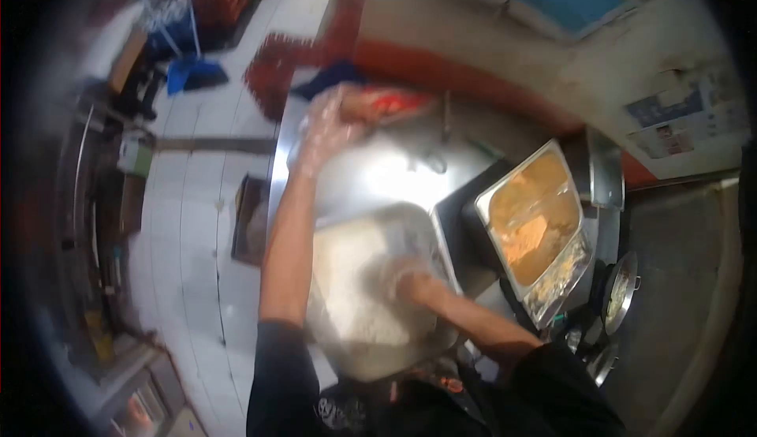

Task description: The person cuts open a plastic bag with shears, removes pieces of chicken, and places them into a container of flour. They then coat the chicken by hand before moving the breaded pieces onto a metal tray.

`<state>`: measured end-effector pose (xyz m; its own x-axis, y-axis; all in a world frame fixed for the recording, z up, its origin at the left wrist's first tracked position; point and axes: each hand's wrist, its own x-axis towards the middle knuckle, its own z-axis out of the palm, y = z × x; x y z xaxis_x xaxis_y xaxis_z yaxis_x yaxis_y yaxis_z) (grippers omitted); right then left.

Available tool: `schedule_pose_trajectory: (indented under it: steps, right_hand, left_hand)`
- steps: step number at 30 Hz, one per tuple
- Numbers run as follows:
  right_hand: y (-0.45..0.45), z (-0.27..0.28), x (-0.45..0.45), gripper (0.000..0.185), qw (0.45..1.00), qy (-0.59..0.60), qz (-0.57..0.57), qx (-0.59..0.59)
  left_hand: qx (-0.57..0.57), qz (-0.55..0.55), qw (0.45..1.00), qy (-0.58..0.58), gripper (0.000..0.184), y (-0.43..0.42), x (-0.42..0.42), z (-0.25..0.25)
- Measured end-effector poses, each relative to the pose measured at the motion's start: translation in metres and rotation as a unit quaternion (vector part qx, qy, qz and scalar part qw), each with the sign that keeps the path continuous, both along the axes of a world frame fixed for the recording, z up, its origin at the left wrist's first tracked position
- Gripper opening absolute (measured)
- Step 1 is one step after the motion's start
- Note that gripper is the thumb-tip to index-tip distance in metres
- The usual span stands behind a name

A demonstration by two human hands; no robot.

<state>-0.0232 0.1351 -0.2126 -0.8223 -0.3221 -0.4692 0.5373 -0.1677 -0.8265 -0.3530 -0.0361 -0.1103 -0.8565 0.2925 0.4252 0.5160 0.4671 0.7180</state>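
Observation:
My left hand [322, 129], in a clear plastic glove, reaches to the far left edge of the steel table [371, 173]. Its fingers are closed around a blurred bag-like package with red on it [394, 104]. Below, my right hand [408, 278] is down in a large metal tub [438, 236] of pale, flour-like powder [355, 279]. Motion smears that hand, so its fingers cannot be made out.
Right of the tub stands a steel pan [482, 200] of orange-brown crumbly stuff, with crumpled foil [560, 279] at its near end. Round metal pans [623, 291] sit farther right. A blue dustpan [193, 74] is on the tiled floor, left of the table.

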Motion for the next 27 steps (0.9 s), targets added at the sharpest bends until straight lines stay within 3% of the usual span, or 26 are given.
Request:
schedule_pose_trajectory:
  steps: [1, 2, 3, 7, 8, 9, 18, 22, 23, 25, 26, 27]
  right_hand:
    - [-0.008, 0.000, 0.003, 0.029, 0.953, 0.216, 0.069, 0.203]
    - [-0.010, 0.045, -0.019, 0.031, 0.916, 0.197, 0.215, 0.276]
    - [-0.015, 0.095, -0.043, 0.033, 0.872, 0.179, 0.324, 0.320]
    - [-0.044, 0.228, -0.063, 0.045, 0.794, 0.121, 0.449, 0.391]
    - [-0.037, 0.121, -0.042, 0.041, 0.725, 0.008, 0.537, 0.432]
    - [-0.030, 0.018, -0.022, 0.042, 0.620, -0.089, 0.632, 0.456]
    - [-0.040, 0.084, -0.015, 0.049, 0.710, 0.171, 0.583, 0.355]
    - [-0.044, 0.097, -0.016, 0.052, 0.710, 0.309, 0.552, 0.310]
    - [-0.046, 0.110, -0.010, 0.054, 0.743, 0.273, 0.500, 0.351]
    - [-0.039, 0.124, -0.011, 0.055, 0.785, 0.255, 0.425, 0.371]
    - [-0.033, 0.126, -0.015, 0.054, 0.800, 0.279, 0.398, 0.353]
    - [-0.038, 0.147, -0.034, 0.050, 0.815, 0.146, 0.421, 0.371]
  left_hand:
    - [0.000, -0.003, 1.000, -0.030, 0.056, 0.002, 0.009, 0.023]
    - [-0.015, -0.008, 0.998, -0.064, 0.057, 0.003, 0.013, 0.042]
    - [0.044, -0.047, 0.995, -0.078, 0.055, 0.001, 0.014, 0.042]
    - [0.032, -0.034, 0.998, -0.031, 0.060, 0.005, 0.014, 0.040]
    - [0.031, -0.023, 0.998, -0.058, 0.061, 0.004, 0.017, 0.037]
    - [0.018, -0.009, 0.999, -0.047, 0.060, 0.005, 0.019, 0.038]
    - [0.023, -0.020, 0.998, -0.061, 0.060, 0.006, 0.026, 0.049]
    - [-0.007, -0.054, 0.998, 0.010, 0.055, -0.002, 0.011, 0.028]
    - [-0.057, -0.011, 0.997, -0.049, 0.050, 0.006, 0.016, 0.040]
    - [0.009, -0.023, 0.998, 0.056, 0.050, 0.000, 0.007, 0.010]
    - [0.003, -0.021, 0.999, 0.037, 0.051, 0.001, 0.010, 0.017]
    - [0.045, -0.059, 0.997, -0.019, 0.051, -0.002, 0.015, 0.029]
